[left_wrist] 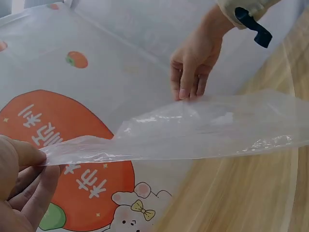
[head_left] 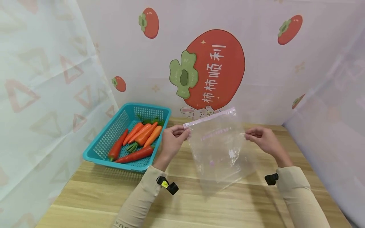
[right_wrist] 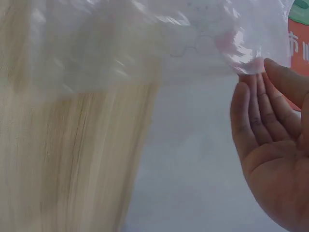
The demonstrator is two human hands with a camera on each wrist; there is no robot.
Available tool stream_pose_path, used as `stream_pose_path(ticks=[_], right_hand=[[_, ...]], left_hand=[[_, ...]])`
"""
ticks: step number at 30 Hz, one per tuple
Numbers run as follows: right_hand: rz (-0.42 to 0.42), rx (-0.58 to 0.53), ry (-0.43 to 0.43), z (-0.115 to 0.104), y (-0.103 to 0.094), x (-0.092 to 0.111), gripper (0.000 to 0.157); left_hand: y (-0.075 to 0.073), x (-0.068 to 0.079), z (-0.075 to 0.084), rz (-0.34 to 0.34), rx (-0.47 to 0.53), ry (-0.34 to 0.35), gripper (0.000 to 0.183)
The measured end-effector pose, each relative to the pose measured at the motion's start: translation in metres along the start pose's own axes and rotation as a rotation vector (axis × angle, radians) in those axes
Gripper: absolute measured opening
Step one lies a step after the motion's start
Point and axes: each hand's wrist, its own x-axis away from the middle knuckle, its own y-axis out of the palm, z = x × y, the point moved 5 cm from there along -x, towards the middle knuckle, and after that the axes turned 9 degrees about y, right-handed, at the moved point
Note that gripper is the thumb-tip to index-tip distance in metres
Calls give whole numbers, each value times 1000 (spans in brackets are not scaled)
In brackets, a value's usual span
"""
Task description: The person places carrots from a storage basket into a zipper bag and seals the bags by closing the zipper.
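Observation:
A clear plastic zip bag point(head_left: 218, 152) with a pink slider strip along its top hangs tilted above the table between both hands. My left hand point(head_left: 172, 139) pinches its upper left corner, beside the white slider. On the other side, my right hand point(head_left: 262, 139) pinches the bag's right edge, somewhat below the strip. The right wrist view shows the thumb and fingertips of the right hand point(right_wrist: 277, 113) meeting on the film. In the left wrist view the bag point(left_wrist: 193, 130) stretches nearly edge-on between the hands. Nothing can be seen inside it.
Left of the bag, a teal plastic basket point(head_left: 98, 161) on the wooden table point(head_left: 119, 196) contains several carrots point(head_left: 154, 136), red chili peppers point(head_left: 137, 155) and some dark greens point(head_left: 156, 121). Printed cloth walls point(head_left: 265, 79) enclose the back and sides.

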Motion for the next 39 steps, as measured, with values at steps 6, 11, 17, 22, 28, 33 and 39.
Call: stream_pose_path(ticks=[6,11,17,22,28,33,39], right_hand=[[-99,56,68,-6,16,-12,39],[-192,66,89,-30,33,-20,41],[-301,15,194,-70,55,-39,39],[-324,15,297,-95,68,-58,41],[-327,52,406,-113,85,-72,43],[-336,106,468,-121,98,-75,41],[-378,134,496,-126,107,-77,34]], left_hand=[[2,6,0,-16,-129,48,12],[3,12,-4,-31,-166,53,12],[4,18,-2,-30,-194,66,11],[9,22,5,-45,-231,103,11],[16,28,12,-72,-278,156,9],[21,30,17,-86,-291,179,9],[26,33,21,-117,-284,194,11]])
